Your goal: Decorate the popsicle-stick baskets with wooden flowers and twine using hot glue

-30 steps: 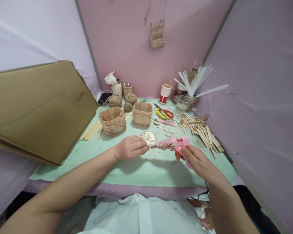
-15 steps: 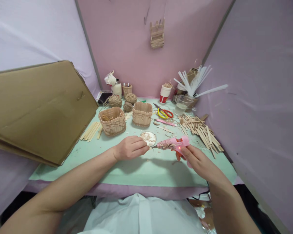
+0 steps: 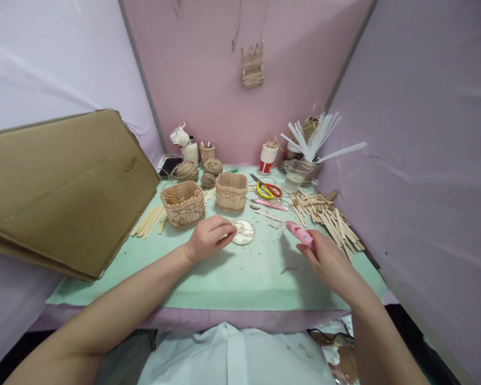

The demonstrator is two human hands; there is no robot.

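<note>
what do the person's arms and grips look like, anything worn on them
The left arm and right arm are bare, with no sleeves in view. The left grip and right grip are ungloved hands, with no rings, watch or markings that I can see. The top is pale, with a vertical strip down its front.

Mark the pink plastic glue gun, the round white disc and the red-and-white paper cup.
Pink plastic glue gun [image 3: 300,234], head view: top of its body.
Round white disc [image 3: 243,240], head view: bare lower part.
Red-and-white paper cup [image 3: 268,155], head view: white upper wall.
</note>
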